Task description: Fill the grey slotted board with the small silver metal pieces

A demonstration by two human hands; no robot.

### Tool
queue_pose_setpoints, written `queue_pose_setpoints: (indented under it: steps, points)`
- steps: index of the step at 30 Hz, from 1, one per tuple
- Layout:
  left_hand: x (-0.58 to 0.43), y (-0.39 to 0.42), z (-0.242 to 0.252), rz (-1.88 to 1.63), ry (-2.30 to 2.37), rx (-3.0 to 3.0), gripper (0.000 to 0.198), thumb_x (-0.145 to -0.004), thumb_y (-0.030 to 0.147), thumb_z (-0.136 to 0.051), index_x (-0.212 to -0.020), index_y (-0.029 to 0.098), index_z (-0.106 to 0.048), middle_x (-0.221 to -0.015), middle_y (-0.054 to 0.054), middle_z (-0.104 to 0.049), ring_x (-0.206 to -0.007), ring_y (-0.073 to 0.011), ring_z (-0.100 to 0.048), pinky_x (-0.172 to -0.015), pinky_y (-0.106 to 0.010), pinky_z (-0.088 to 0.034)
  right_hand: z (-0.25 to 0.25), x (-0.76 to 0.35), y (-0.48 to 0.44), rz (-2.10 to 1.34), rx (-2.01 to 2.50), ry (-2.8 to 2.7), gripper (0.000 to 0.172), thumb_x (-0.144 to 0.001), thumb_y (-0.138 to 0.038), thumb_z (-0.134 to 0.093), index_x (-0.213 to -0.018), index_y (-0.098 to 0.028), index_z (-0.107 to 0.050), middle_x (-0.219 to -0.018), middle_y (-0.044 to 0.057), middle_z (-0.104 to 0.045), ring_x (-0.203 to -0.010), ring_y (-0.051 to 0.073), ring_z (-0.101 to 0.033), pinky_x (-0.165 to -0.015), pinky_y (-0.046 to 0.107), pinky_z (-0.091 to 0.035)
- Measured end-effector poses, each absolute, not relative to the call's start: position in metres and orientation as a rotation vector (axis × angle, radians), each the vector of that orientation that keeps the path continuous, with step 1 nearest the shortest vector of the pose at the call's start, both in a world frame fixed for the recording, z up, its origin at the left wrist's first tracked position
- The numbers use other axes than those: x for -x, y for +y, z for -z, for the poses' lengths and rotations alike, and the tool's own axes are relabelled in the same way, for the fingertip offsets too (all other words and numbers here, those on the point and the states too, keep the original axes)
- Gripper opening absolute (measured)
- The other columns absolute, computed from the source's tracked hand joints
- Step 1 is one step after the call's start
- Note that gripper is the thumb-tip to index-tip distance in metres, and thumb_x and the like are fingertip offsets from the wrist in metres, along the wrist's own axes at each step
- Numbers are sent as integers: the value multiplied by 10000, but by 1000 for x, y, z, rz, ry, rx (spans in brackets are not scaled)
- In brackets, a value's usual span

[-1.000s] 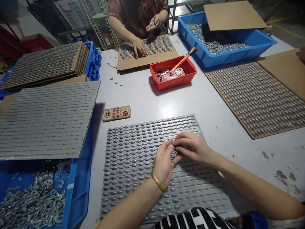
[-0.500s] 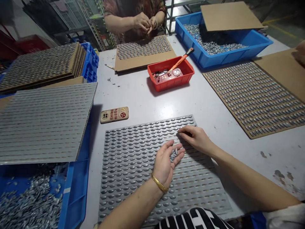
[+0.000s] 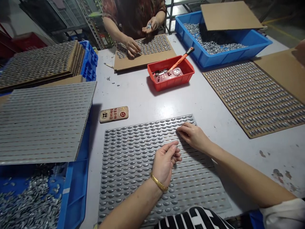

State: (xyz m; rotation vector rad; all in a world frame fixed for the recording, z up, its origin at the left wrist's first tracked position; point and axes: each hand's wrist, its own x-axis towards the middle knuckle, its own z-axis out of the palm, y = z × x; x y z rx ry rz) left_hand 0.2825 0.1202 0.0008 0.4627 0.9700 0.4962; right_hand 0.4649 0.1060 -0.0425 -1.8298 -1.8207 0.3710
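A grey board lies in front of me, with rows of shiny oval metal pieces on its left part and upper rows; slots show at its lower right. Above the board's middle, my left hand, with a gold bracelet at the wrist, is curled palm up around small metal pieces, thumb bent over them. My right hand is at the board's upper right, its fingertips pinched together at a row; whatever is between them is too small to make out.
A phone lies beyond the board. Farther back is a red tray with tools. Blue bins of metal pieces stand left and back right. Filled boards lie right and left. Opposite, a person's hand touches another board.
My left fingers and thumb have closed over the pieces in the palm. My right fingertips have come together. The other person's hands have parted, one moving down to the board.
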Motion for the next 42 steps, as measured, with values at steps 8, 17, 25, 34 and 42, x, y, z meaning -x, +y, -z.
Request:
queue_pose_setpoints:
  steps: [8, 17, 25, 34, 42]
  points:
    - [-287, 120, 0, -509, 999, -504, 226, -703, 224, -740, -856, 133, -602, -796, -63, -676, -675, -125, -629, -662, -264, -528, 12, -457, 80, -852, 1599, -1403, 177, -898, -316, -541, -976, -208, -657, -895, 47, -649, -788, 165, -602, -659, 284, -489]
    - [-303, 115, 1, -507, 943, -464, 222, -693, 223, -751, -813, 145, -581, -676, 4, -601, -608, -79, -565, -574, -188, -486, 12, -447, 61, -1111, 1335, -1086, 131, -848, -315, -634, -908, -205, -672, -871, 32, -644, -807, 154, -611, -717, 287, -513]
    - [-300, 133, -27, -580, 963, -365, 161, -819, 114, -543, -973, 118, -593, -1031, -136, -680, -926, -214, -676, -829, -341, -549, 22, -468, 59, -745, 1628, -1111, 158, -895, -320, -552, -991, -214, -620, -906, 39, -658, -798, 165, -612, -683, 285, -500]
    - [-283, 124, -18, -470, 1009, -363, 248, -782, 123, -641, -1014, 135, -555, -1020, -128, -693, -850, -192, -695, -811, -300, -553, 40, -481, 80, -292, 1736, -1681, 151, -925, -217, -445, -1005, -208, -572, -886, 63, -646, -800, 190, -604, -715, 328, -488]
    - [-285, 121, -9, -492, 1020, -331, 178, -770, 120, -644, -930, 135, -568, -935, -117, -697, -769, -157, -686, -723, -254, -542, 42, -485, 82, -320, 1676, -1749, 224, -940, -203, -411, -1039, -222, -611, -969, 83, -651, -884, 196, -613, -763, 345, -515]
